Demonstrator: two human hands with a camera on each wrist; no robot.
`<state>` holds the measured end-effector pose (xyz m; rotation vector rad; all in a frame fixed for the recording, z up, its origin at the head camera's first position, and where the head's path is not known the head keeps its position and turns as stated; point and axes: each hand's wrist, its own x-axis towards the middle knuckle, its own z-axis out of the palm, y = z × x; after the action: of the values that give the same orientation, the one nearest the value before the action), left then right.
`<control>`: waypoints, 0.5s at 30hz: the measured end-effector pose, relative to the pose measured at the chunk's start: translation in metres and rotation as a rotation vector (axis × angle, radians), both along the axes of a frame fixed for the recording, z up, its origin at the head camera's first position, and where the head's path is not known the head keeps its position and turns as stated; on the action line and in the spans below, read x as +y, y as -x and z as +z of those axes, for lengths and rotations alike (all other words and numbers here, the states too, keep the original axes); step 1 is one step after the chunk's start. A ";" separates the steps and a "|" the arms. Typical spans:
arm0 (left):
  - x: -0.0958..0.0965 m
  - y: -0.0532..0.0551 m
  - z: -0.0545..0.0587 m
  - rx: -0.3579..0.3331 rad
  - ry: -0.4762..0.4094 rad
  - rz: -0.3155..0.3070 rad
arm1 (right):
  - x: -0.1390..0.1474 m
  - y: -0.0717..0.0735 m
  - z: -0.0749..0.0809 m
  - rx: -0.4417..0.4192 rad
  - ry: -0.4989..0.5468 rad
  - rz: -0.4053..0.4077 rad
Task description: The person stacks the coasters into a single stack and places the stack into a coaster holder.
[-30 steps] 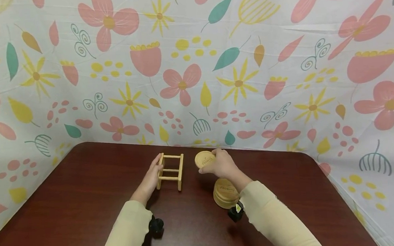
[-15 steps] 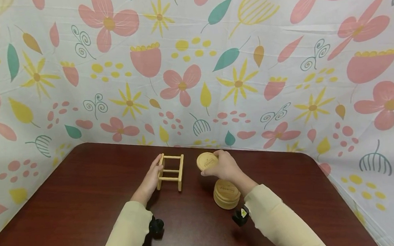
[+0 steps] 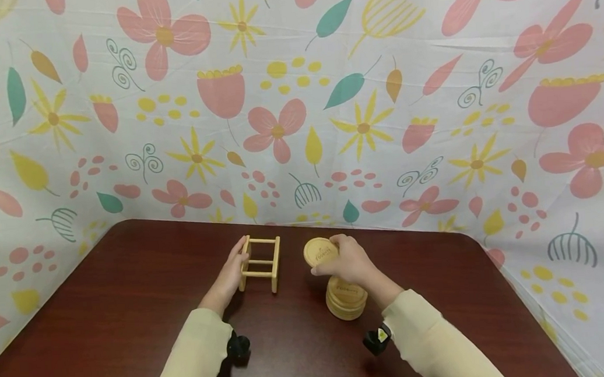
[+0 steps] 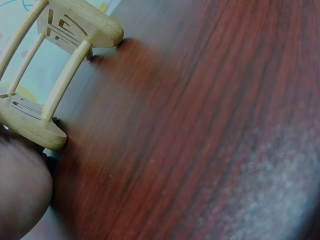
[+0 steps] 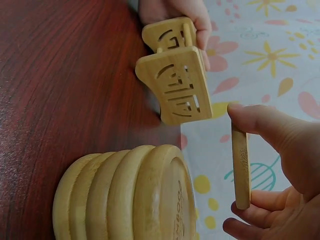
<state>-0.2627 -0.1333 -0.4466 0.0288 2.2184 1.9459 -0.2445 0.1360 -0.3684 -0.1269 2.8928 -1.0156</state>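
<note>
A small wooden coaster rack (image 3: 274, 267) with slatted bars stands on the dark table, its side panels cut with slots in the right wrist view. My left hand (image 3: 228, 276) grips the rack's left panel; in the left wrist view only part of this hand (image 4: 24, 187) shows beside it. To the right of the rack, my right hand (image 3: 353, 262) pinches a round bamboo coaster (image 3: 319, 251) between thumb and fingers, above the table. The right wrist view shows this coaster (image 5: 241, 167) edge-on. Below that hand sits a stack of several coasters (image 3: 346, 306), lettered on top.
The reddish-brown table (image 3: 132, 317) runs back to a white cloth (image 3: 271, 44) printed with flowers and leaves. A black wrist camera (image 3: 238, 346) is strapped at the left sleeve, and another wrist camera (image 3: 377, 340) at the right.
My right hand has shifted slightly right and toward me with the coaster, tilting it a little. The left hand, the rack and the stack have stayed in place.
</note>
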 end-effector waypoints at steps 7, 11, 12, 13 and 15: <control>-0.001 0.000 -0.002 0.001 0.008 -0.001 | 0.006 -0.003 -0.004 0.004 0.004 -0.009; -0.001 0.001 -0.001 0.002 0.001 -0.004 | 0.010 -0.006 -0.006 0.001 0.006 -0.007; 0.000 0.001 -0.001 0.001 -0.001 -0.004 | 0.011 -0.006 -0.005 0.001 0.006 -0.007; 0.000 0.001 -0.001 0.001 -0.003 -0.006 | 0.011 -0.007 -0.005 0.000 0.009 -0.006; 0.000 0.001 -0.001 -0.003 -0.003 -0.003 | 0.013 -0.008 -0.006 0.004 0.009 -0.001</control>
<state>-0.2640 -0.1332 -0.4474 0.0295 2.2127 1.9463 -0.2364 0.1494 -0.3745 -0.1275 2.8920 -1.0303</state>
